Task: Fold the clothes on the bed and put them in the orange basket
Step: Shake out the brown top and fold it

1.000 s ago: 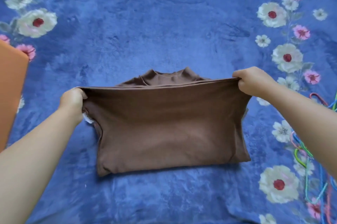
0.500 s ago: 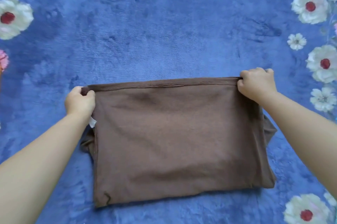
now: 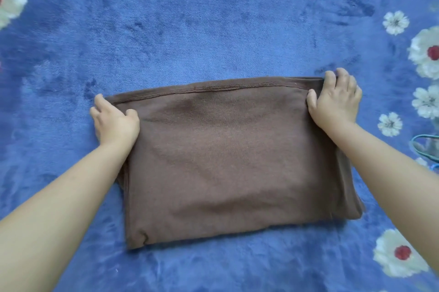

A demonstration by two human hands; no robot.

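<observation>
Left hand (image 3: 115,123) and right hand (image 3: 336,99) press flat, fingers spread, on the far corners of the brown shirt (image 3: 235,161) lying folded on the blue blanket (image 3: 213,18). Soft, light, floppy; best gripped along its side edges.

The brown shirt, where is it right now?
The brown shirt lies folded on the blue flowered blanket, mid-picture, with the left hand and right hand on its far corners.

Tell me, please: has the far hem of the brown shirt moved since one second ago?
Yes. The hem was held raised; it now lies flat on the blue blanket, covering the collar.
</observation>
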